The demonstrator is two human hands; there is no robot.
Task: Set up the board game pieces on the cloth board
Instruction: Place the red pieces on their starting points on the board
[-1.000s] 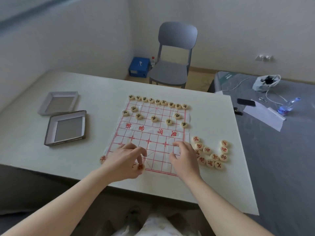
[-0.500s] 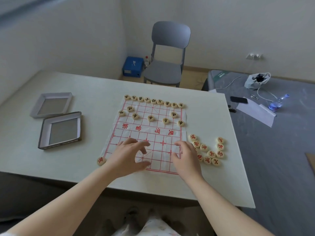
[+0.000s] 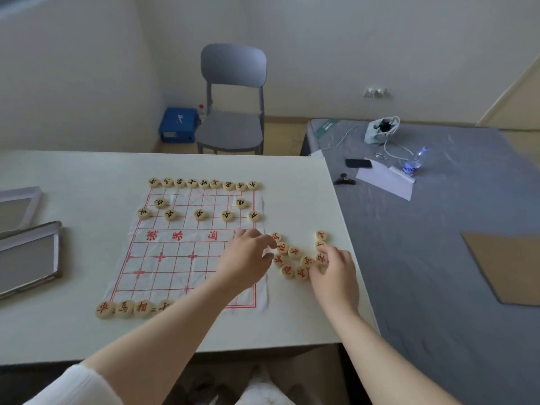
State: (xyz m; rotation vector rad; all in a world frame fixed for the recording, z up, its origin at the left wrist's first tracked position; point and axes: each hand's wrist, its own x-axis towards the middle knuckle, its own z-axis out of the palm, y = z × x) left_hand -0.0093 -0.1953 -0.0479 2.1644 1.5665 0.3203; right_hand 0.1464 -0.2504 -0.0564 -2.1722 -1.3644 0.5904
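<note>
A white cloth board (image 3: 163,258) with a red grid lies on the table. Black-lettered round pieces (image 3: 201,183) stand in rows along its far half. Several red-lettered pieces (image 3: 124,308) line the near edge at the left. A loose heap of red pieces (image 3: 295,252) lies just right of the cloth. My left hand (image 3: 248,258) reaches across the board's right side, fingertips at the heap's left edge, with nothing clearly held. My right hand (image 3: 336,270) rests on the heap's right side, fingers curled over pieces; whether it grips one is hidden.
Two shallow grey box halves (image 3: 29,258) sit at the table's left. The table's right edge (image 3: 347,229) runs close to the heap. Beyond it a grey mat holds a phone (image 3: 358,163), papers, a bottle and a pouch. A grey chair (image 3: 233,103) stands behind the table.
Both hands moved right from the board's near edge to the loose heap. More red pieces now stand along the near left edge. The view shifted right.
</note>
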